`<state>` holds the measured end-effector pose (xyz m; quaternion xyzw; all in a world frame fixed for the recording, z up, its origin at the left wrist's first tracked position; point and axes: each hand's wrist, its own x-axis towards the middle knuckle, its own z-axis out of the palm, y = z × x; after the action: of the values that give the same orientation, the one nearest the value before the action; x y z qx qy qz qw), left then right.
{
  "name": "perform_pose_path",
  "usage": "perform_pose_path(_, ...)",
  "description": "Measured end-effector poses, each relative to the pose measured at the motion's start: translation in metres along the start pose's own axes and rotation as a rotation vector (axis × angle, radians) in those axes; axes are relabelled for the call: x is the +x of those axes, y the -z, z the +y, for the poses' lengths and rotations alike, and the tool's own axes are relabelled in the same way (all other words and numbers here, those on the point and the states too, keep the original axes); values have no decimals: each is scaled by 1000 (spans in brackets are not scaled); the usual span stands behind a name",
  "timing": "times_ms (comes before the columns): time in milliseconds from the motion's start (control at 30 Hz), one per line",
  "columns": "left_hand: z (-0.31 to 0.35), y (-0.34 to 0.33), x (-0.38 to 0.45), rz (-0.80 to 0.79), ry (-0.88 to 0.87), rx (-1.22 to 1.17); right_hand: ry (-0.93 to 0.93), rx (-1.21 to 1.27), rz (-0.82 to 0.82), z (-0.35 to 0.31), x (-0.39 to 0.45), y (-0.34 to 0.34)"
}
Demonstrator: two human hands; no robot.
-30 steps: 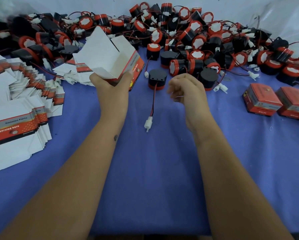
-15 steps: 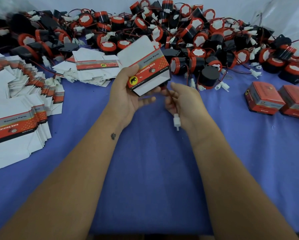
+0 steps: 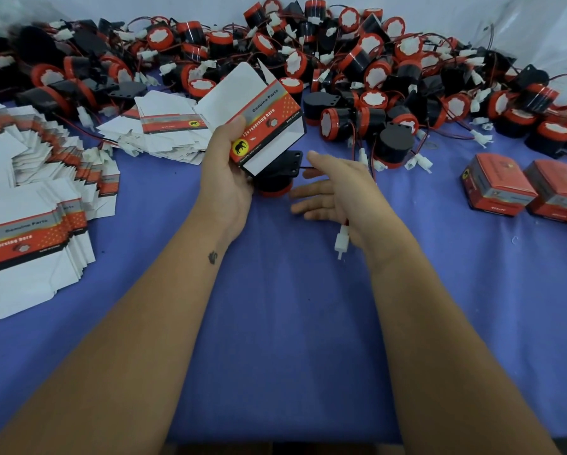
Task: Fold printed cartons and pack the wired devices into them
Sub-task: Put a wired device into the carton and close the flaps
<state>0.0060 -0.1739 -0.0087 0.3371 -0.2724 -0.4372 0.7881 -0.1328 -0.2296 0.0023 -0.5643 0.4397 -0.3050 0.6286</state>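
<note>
One carton [image 3: 265, 118] in left hand [image 3: 224, 178].

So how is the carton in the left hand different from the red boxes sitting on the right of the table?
The carton is gripped in the left hand, raised and tilted; the red boxes rest on the blue table cover, untouched. The carton's white flaps stand open, with a black device at its lower end; the red boxes are closed up. Both share the same red and grey print.
</note>
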Motion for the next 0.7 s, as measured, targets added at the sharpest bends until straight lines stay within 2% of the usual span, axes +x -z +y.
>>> perform_pose_path(200,6,1,0,11,10,-70,7,87,-30,4,1,-2)
perform_pose_path(367,7,-1,-1,25,28,-139,10,277,-89,6,4,-1)
perform_pose_path(467,6,-4,-2,45,-5,-173,61,259,-145,11,4,2)
perform_pose_path(533,5,-3,-1,44,12,-143,146,143,-121,13,4,1)
perform_pose_path(633,6,1,3,139,60,-87,385,-292,81,11,5,0)
perform_pose_path(700,6,3,5,184,88,-46,496,-501,119,10,3,-1)
